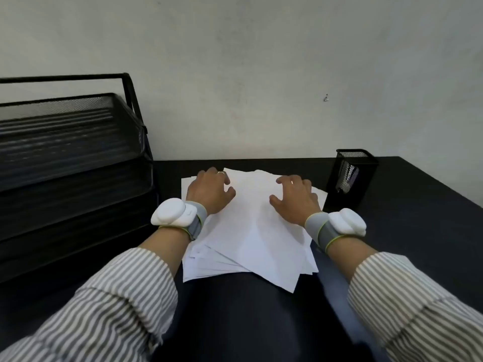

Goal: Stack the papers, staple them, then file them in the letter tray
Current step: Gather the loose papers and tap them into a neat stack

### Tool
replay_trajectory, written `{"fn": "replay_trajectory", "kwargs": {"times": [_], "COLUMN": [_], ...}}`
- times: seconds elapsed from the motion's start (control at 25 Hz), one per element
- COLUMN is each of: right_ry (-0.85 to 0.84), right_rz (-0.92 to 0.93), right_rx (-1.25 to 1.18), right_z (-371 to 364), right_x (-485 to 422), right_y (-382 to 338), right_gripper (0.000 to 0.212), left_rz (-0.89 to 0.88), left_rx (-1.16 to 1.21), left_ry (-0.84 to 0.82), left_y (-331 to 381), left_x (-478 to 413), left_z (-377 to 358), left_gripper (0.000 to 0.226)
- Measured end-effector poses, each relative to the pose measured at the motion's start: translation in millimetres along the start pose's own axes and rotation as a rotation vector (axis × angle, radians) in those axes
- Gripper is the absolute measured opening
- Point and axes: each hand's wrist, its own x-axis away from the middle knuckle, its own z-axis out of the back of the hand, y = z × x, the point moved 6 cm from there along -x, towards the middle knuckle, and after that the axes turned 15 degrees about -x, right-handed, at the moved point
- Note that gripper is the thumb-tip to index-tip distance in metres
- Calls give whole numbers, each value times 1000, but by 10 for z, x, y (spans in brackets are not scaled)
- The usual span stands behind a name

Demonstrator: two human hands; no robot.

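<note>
Several white papers (251,239) lie fanned and askew in a loose pile on the black desk (418,210). My left hand (209,192) rests palm down on the pile's far left part, fingers spread. My right hand (295,197) lies flat on the far right part, fingers apart too. Neither hand grips a sheet. A black mesh letter tray (70,163) with several tiers stands at the left of the desk. A stapler (347,178) seems to stand inside a black mesh cup (350,176) at the right, seen only through the mesh.
A pale wall (261,74) rises right behind the desk. Both wrists carry white sensor pods on grey straps, and striped sleeves cover the forearms. The desk's right edge runs diagonally at the far right.
</note>
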Motion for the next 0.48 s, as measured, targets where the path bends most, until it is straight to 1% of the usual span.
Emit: {"fn": "replay_trajectory", "kwargs": {"times": [0.12, 0.16, 0.24, 0.32, 0.48], "right_ry": [-57, -84, -115, -130, -153], "right_rz": [-89, -123, -158, -174, -168], "right_rx": [54, 71, 99, 107, 121], "right_z": [-88, -117, -160, -172, -261], "right_x": [50, 62, 68, 60, 44], "right_y": [136, 183, 236, 266, 272], "right_gripper": [57, 58, 60, 62, 62], "left_rz": [64, 111, 199, 246, 253], "left_rx": [-65, -76, -83, -94, -93], "left_ry": [-171, -236, -314, -319, -284], "left_y": [-57, -100, -183, -259, -278], "left_x": [55, 92, 129, 135, 122], "left_z": [-257, -348, -494, -549, -514], "left_gripper": [56, 61, 67, 71, 69]}}
